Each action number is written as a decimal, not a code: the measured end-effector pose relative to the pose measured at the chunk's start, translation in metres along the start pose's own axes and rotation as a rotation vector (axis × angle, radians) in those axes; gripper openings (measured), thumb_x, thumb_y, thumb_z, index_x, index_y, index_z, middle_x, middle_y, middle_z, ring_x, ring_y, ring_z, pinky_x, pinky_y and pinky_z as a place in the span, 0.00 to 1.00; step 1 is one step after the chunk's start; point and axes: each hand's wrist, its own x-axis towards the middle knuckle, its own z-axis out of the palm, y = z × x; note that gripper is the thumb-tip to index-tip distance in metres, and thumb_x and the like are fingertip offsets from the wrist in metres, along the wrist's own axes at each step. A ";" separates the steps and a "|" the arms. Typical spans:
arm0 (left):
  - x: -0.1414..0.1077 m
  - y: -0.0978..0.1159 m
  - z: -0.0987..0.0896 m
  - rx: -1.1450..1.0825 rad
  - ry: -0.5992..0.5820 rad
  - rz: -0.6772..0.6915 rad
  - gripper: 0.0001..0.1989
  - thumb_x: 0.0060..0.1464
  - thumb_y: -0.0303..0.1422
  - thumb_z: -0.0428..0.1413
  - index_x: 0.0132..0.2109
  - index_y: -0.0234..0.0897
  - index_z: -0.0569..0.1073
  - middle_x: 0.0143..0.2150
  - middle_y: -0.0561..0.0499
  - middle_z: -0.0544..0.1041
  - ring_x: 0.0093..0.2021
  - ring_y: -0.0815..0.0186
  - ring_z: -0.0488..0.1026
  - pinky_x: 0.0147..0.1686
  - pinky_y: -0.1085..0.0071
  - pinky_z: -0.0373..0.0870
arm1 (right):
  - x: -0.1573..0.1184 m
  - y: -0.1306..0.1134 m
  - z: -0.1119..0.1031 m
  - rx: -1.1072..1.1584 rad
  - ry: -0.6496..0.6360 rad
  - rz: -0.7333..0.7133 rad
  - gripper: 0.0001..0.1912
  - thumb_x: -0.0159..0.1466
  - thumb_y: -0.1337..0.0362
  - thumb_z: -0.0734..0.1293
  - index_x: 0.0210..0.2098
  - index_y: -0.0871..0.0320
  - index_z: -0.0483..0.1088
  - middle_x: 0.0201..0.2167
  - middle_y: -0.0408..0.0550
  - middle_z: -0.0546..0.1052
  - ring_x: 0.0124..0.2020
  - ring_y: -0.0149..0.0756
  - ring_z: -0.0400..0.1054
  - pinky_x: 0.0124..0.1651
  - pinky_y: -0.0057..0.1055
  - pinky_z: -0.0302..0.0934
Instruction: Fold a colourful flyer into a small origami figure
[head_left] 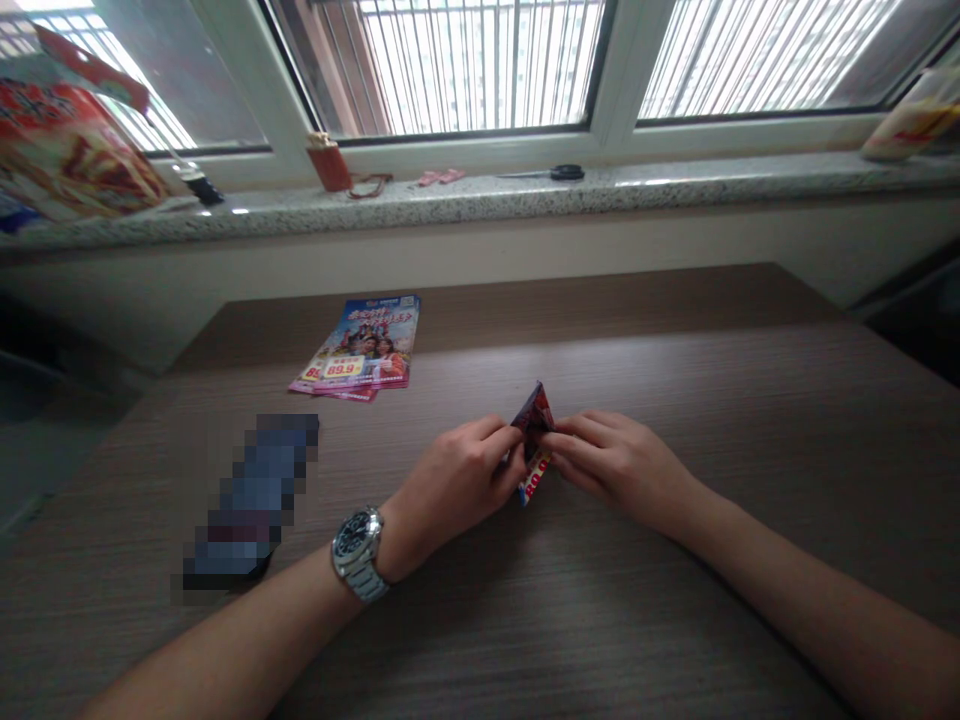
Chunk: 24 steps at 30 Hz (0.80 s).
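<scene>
Between my hands, just above the table, is a small folded paper (537,410) with pointed ends at top and bottom. Its print is dark red and blue, with large red and white lettering low down. My left hand (469,465), a metal watch (358,553) on its wrist, pinches the paper's left side. From the right, my right hand (611,460) grips the opposite edge, thumb and fingers pressed together. The fingers cover the paper's middle, so the folds there are partly hidden.
A stack of printed flyers (367,350) lies on the brown table (697,330), toward the back left. Left of my forearm is a pixelated dark flat object (251,505). The stone windowsill (465,205) holds scissors (559,173), a reddish-brown case (328,165) and a food packet (71,150).
</scene>
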 end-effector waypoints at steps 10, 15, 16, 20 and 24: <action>-0.001 -0.004 0.002 -0.048 -0.002 -0.005 0.09 0.67 0.30 0.50 0.42 0.34 0.75 0.38 0.48 0.75 0.35 0.64 0.73 0.38 0.68 0.71 | -0.001 0.005 0.000 -0.006 -0.024 0.001 0.09 0.72 0.61 0.64 0.46 0.58 0.73 0.43 0.53 0.80 0.41 0.44 0.73 0.44 0.38 0.67; -0.001 -0.007 0.001 -0.050 -0.002 -0.005 0.10 0.68 0.30 0.50 0.41 0.34 0.74 0.37 0.48 0.75 0.35 0.64 0.72 0.37 0.68 0.71 | -0.003 0.010 -0.001 0.037 -0.012 0.005 0.08 0.72 0.62 0.65 0.46 0.57 0.73 0.48 0.52 0.80 0.45 0.44 0.74 0.47 0.39 0.68; -0.001 -0.008 0.001 -0.053 0.001 0.000 0.10 0.68 0.30 0.49 0.41 0.34 0.74 0.37 0.48 0.75 0.35 0.64 0.73 0.38 0.67 0.71 | -0.003 0.010 0.000 0.046 -0.008 0.006 0.08 0.72 0.62 0.65 0.46 0.57 0.73 0.48 0.52 0.80 0.45 0.44 0.74 0.47 0.39 0.68; -0.001 -0.012 0.002 -0.084 0.034 0.021 0.10 0.68 0.30 0.49 0.43 0.34 0.75 0.41 0.47 0.75 0.38 0.64 0.74 0.41 0.67 0.72 | -0.004 0.011 0.001 0.067 0.010 0.022 0.08 0.72 0.62 0.65 0.45 0.57 0.74 0.48 0.52 0.80 0.46 0.44 0.75 0.48 0.39 0.69; -0.002 -0.015 0.002 -0.133 0.092 0.051 0.10 0.69 0.30 0.49 0.46 0.34 0.75 0.49 0.44 0.74 0.45 0.63 0.74 0.48 0.66 0.73 | -0.005 0.011 0.001 0.069 0.038 0.033 0.08 0.72 0.63 0.65 0.46 0.56 0.75 0.51 0.52 0.80 0.46 0.44 0.76 0.48 0.38 0.70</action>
